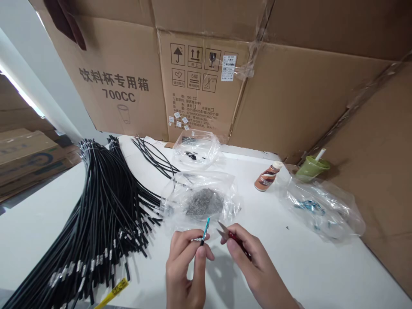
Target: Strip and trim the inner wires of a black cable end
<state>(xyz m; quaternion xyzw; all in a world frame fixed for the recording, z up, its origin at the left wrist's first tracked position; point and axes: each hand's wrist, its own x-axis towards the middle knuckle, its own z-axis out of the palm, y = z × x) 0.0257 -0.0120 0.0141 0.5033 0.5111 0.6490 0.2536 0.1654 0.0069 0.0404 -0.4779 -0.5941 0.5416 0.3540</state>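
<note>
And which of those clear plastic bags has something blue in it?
The right-hand bag, in front of the green cup. Blue scraps show inside; the middle bag holds a grey heap, the back bag small black pieces.

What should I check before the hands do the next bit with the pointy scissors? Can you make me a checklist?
1. Left hand has the wire: ok, pinched, blue end sticking up.
2. Right hand has the scissors: ok.
3. Scissors closed: not ok, the blades are apart.
4. Blades off the skin: ok, a gap shows, but they point toward the left hand, so careful!
5. Bottle has its cap on: ok.
6. Scissors sharp enough: cannot tell.
</note>
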